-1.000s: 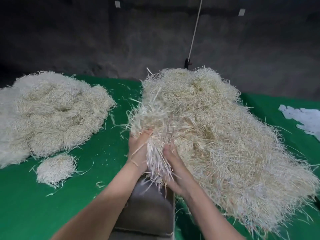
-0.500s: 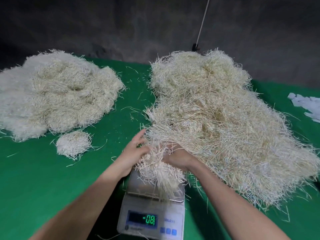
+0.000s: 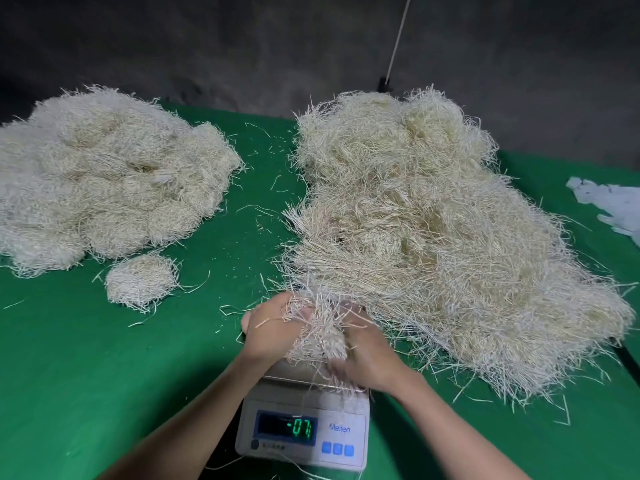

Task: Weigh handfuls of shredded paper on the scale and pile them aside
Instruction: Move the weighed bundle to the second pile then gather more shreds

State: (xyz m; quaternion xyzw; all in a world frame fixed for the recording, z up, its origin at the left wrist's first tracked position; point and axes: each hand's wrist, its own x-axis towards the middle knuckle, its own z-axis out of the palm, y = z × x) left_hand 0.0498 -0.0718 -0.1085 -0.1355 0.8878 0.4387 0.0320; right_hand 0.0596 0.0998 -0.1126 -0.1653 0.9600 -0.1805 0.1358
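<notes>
Now that left hand (image 3: 273, 327) and right hand (image 3: 367, 355) have lowered the handful (image 3: 317, 337) to the scale (image 3: 301, 434), both grips hold it; release comes next.

Down at the pan of the scale (image 3: 304, 434) now with the handful of shredded paper (image 3: 317, 336), no longer raised against the big pile (image 3: 433, 237) as a second ago. Gripping it from both sides: left hand (image 3: 273, 327) curled into the strands instead of spread beside them, right hand (image 3: 363, 355) lower and nearer. On the display (image 3: 287, 427), -07 in place of -08.
</notes>
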